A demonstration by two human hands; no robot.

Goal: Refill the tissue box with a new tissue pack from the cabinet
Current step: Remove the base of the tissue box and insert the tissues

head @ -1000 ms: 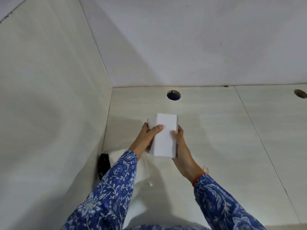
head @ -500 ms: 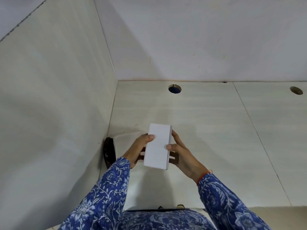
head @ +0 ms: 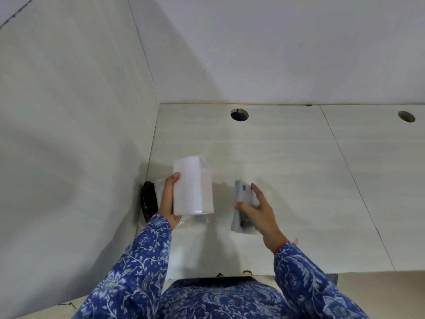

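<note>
Spreading across the whole lower view, a pale tiled counter (head: 287,157) runs back to a plain wall (head: 276,47) and meets a side wall (head: 69,123) on the left, with two round holes near its back edge, one dark blue inside (head: 239,114) and one further right (head: 406,116). Over the counter a person in blue floral sleeves (head: 128,272) holds two white pieces apart from each other. The tissue box (head: 193,186) sits in the left hand (head: 169,201), upright with its long axis running away from the person, the far end tipped slightly right; the fingers wrap its left side, thumb pressed on the front face, and clear plastic wrap (head: 195,221) shows beneath it. The right hand (head: 257,211) pinches a flat white lid (head: 242,203) between thumb and fingers, edge-on, its long axis also pointing away. A small dark object (head: 149,201) lies against the side wall, just left of the left hand.
</note>
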